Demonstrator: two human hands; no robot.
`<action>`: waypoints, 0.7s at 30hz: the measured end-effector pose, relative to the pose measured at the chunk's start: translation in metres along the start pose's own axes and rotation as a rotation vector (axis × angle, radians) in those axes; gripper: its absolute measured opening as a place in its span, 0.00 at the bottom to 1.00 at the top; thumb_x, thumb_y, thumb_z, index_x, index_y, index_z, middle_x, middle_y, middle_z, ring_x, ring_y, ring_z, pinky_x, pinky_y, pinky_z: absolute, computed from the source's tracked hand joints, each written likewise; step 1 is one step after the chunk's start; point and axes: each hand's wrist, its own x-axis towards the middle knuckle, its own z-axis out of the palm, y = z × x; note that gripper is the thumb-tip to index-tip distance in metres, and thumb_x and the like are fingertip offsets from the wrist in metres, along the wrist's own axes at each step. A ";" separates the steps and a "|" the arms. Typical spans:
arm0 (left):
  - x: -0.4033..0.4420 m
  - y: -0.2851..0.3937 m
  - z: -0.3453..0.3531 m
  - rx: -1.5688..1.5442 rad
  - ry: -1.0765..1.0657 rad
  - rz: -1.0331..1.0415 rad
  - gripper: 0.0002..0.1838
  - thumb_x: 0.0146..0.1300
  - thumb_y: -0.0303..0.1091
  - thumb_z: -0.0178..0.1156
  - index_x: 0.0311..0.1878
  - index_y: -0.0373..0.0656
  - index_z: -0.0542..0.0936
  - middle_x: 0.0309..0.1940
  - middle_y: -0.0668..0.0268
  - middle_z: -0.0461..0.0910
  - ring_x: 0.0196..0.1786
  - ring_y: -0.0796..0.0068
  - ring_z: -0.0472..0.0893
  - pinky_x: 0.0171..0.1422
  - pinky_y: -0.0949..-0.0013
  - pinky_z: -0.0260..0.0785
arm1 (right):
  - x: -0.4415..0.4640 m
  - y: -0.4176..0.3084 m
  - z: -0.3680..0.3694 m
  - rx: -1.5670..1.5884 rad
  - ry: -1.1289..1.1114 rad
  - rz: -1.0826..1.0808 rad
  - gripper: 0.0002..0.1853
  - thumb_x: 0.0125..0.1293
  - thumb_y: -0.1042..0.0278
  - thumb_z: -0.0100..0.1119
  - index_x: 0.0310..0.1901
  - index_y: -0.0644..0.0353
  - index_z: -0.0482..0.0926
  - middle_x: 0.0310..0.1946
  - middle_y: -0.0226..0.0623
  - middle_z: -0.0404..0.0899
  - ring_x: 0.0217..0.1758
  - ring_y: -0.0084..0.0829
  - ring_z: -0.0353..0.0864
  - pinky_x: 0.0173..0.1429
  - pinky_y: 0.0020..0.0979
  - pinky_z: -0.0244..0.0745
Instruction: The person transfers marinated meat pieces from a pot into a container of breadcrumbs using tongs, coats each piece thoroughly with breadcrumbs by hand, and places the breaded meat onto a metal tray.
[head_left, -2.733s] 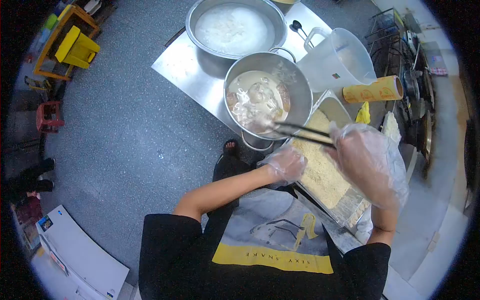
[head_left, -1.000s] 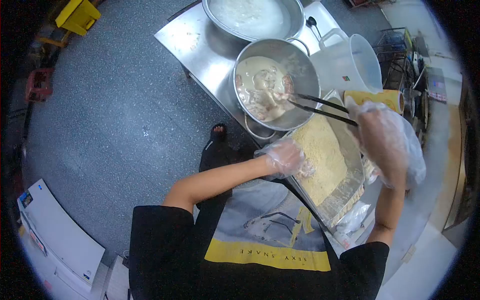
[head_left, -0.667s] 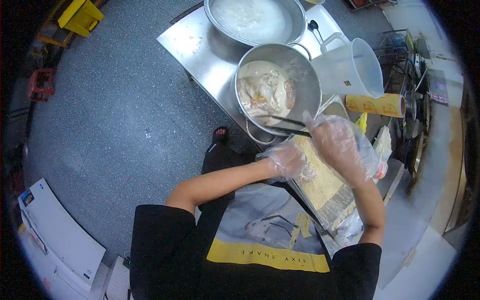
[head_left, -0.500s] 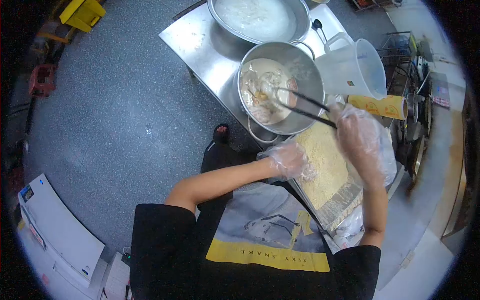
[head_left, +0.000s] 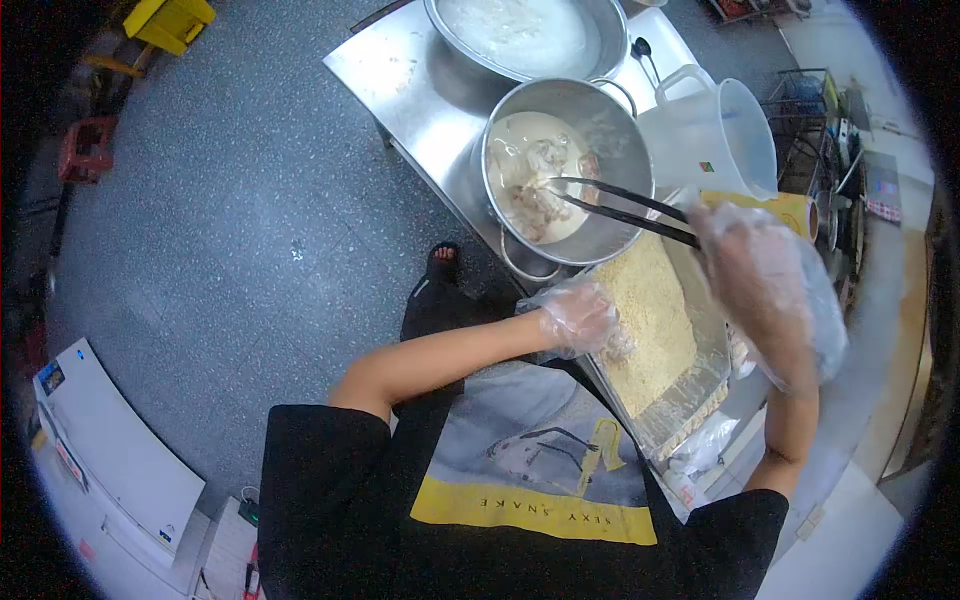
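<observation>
In a clear plastic glove, my right hand [head_left: 752, 265] grips a pair of long black chopsticks [head_left: 632, 207]. Their tips reach into a steel pot [head_left: 622, 165] and touch meat pieces [head_left: 535, 212] lying in creamy white liquid. My left hand [head_left: 580, 312], also gloved, is curled at the near left edge of a metal tray [head_left: 712, 350] of pale yellow crumbs [head_left: 648, 325]. Whether its fingers hold anything is hidden. Beside its fingertips, a small coated piece [head_left: 618, 345] lies on the crumbs.
Behind the pot is a wide steel basin [head_left: 520, 38] of whitish liquid. A translucent plastic jug [head_left: 690, 135], a yellow wrap roll [head_left: 765, 208] and black spoons [head_left: 645, 55] lie to the right. A plastic bag [head_left: 705, 445] is near the tray's lower end.
My right hand has swung in and back out to the right, moving the chopsticks through the meat. A coated piece now shows beside my left hand, which has stayed at the tray edge.
</observation>
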 end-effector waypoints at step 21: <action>0.001 -0.008 0.024 0.110 0.004 0.072 0.10 0.50 0.40 0.64 0.27 0.44 0.82 0.21 0.57 0.82 0.28 0.56 0.85 0.34 0.54 0.76 | 0.008 0.004 0.026 0.192 0.126 0.329 0.18 0.69 0.58 0.64 0.55 0.58 0.78 0.34 0.48 0.83 0.41 0.50 0.86 0.44 0.49 0.80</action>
